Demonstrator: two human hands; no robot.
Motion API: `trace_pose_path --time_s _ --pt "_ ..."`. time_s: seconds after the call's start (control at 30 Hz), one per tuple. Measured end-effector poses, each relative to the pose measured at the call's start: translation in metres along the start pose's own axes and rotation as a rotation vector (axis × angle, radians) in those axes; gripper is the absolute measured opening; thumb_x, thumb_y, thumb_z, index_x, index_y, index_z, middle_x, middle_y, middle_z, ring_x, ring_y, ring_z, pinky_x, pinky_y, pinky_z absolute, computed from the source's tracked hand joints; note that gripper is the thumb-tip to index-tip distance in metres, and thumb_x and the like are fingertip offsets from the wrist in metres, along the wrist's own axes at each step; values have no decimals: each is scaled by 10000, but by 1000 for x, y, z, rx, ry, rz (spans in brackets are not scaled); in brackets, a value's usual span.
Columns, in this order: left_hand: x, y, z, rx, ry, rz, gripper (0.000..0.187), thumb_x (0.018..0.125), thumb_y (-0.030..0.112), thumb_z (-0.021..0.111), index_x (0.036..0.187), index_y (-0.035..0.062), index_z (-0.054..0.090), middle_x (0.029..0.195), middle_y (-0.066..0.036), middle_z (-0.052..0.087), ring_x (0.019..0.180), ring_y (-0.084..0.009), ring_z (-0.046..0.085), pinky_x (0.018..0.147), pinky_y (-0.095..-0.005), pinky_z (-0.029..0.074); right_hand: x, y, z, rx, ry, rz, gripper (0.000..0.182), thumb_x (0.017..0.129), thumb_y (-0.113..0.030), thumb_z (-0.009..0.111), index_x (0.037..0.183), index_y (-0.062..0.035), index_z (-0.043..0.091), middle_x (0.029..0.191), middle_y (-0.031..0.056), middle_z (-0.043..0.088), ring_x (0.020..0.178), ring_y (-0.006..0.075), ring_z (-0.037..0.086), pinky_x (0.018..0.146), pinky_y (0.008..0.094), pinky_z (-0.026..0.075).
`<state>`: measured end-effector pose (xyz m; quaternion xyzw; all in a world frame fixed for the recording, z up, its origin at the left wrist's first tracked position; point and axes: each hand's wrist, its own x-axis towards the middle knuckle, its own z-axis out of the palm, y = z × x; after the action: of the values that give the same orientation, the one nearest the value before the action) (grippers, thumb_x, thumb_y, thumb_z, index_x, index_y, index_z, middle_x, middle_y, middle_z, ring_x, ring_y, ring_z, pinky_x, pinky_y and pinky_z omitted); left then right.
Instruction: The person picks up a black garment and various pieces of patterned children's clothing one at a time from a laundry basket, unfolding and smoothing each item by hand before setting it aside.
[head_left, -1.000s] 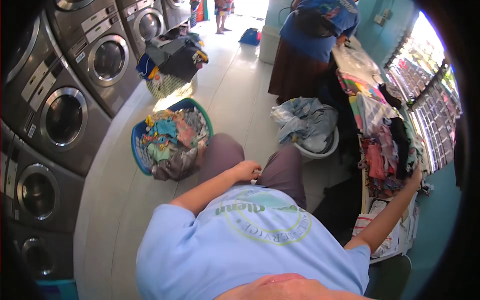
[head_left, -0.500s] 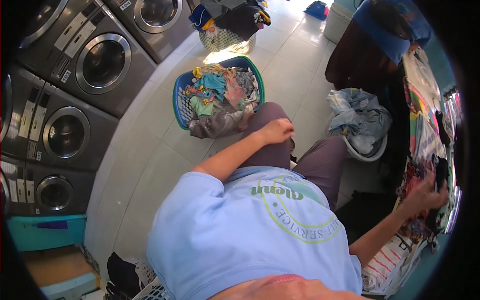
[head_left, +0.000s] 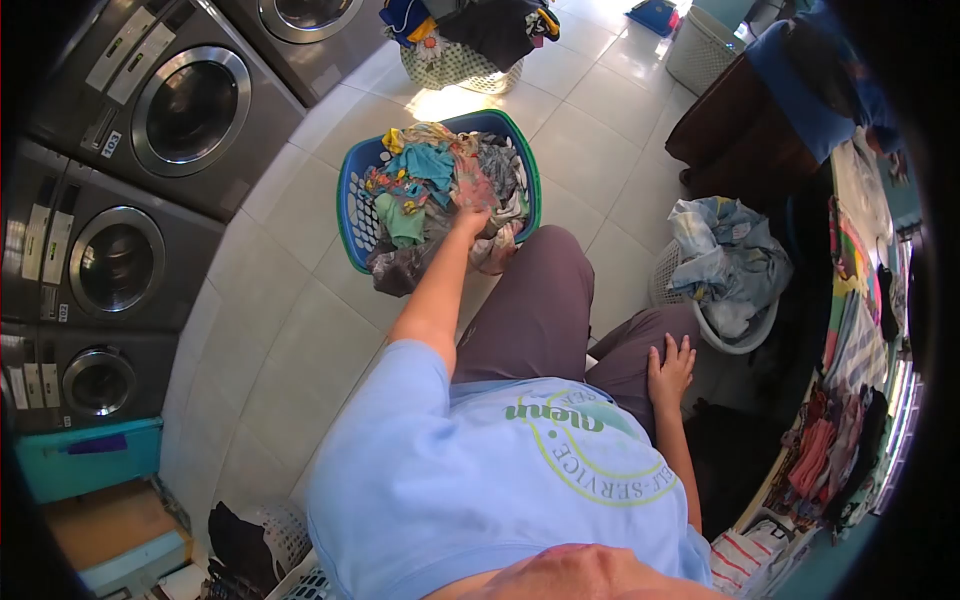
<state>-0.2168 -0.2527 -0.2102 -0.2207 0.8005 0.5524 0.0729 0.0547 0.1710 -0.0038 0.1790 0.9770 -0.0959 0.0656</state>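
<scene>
My left hand [head_left: 472, 217] is at the near side of a blue and green laundry basket [head_left: 351, 205] on the floor, its fingers closed on a pink patterned cloth [head_left: 474, 186] among the clothes. Around it lie a teal cloth [head_left: 424, 165], a pale green cloth [head_left: 402, 220] and a shiny grey-brown cloth [head_left: 400, 268] hanging over the rim. My right hand [head_left: 672, 371] rests on my right knee, fingers spread, holding nothing.
Front-loading machines [head_left: 118, 260] line the left side. Ahead is another full basket [head_left: 460, 70]. At right are a white basket [head_left: 742, 343] with denim, a brown covered object [head_left: 740, 140] and shelves with folded clothes [head_left: 815, 450]. A dark cloth [head_left: 240, 545] lies bottom left.
My left hand has moved from above my left knee forward into the basket and closed on cloth. My right hand has left the folded clothes at right and come to my knee.
</scene>
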Motion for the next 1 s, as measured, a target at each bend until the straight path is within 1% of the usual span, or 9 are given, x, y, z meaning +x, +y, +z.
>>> trace_pose_path --time_s 0.07,0.27,0.43,0.6,0.73,0.8,0.9,0.93,1.0 --pt "8 -7 4 -207 -116 -88 494 843 298 639 1235 9 558 1248 -155 561 1076 -272 566 857 -373 441 4 -5 0 -25 10 -7 501 887 -428 518 1313 -167 479 1482 114 272 1372 381 207 1013 645 245" --pt "-32 62 -13 -547 377 -395 374 865 259 600 1032 -76 606 1087 -169 626 919 -259 617 746 -372 464 14 -16 -4 -56 3 -34 449 885 -401 529 1258 -149 533 1460 81 329 1379 341 214 1025 646 221" --pt "-105 127 -68 -1198 174 159 231 938 174 519 743 54 550 762 -35 576 709 -149 557 620 -327 462 19 -16 0 -40 -3 -47 435 874 -387 548 1235 -145 551 1430 66 383 1388 302 210 1035 649 191" --pt "-194 208 -112 -1179 -72 489 245 948 214 531 813 31 623 927 -74 635 834 -166 593 689 -293 479 25 -39 -16 61 -111 83 455 851 -382 592 1240 -150 550 1416 32 409 1356 276 299 1058 598 190" --pt "-224 241 -117 -1251 -297 550 230 942 218 545 877 25 654 982 -84 642 896 -178 590 690 -287 476 41 -83 -12 1151 -430 -164 626 845 -231 678 1389 -170 374 1417 161 342 1137 253 557 876 454 468" --pt "-255 261 -113 -1258 -405 525 225 935 214 558 952 13 659 1029 -94 638 961 -198 593 743 -304 492 17 -142 -63 1386 -584 -294 826 808 -96 714 1457 -175 207 1492 160 160 1152 314 531 896 397 488" --pt "-299 278 -98 -1064 -553 607 247 935 214 557 1008 -5 644 1032 -93 638 1055 -214 576 854 -328 489 -11 -196 -105 1545 -355 -638 720 836 -91 683 1430 -124 277 1429 113 315 1118 210 547 919 326 465" --pt "-310 280 -95 -972 -627 679 352 892 135 617 1202 -12 539 1128 -100 596 1110 -212 550 952 -347 454 -12 -206 -111 1603 -306 -719 660 848 -94 671 1407 -104 320 1385 99 385 1099 180 554 921 309 459" --pt "-340 291 -82 -716 -439 941 494 854 66 648 1298 12 439 1200 -101 545 1108 -206 547 969 -347 440 -13 -201 -129 1719 -294 -732 529 876 -125 643 1346 -71 406 1271 66 504 1052 130 564 910 282 454"
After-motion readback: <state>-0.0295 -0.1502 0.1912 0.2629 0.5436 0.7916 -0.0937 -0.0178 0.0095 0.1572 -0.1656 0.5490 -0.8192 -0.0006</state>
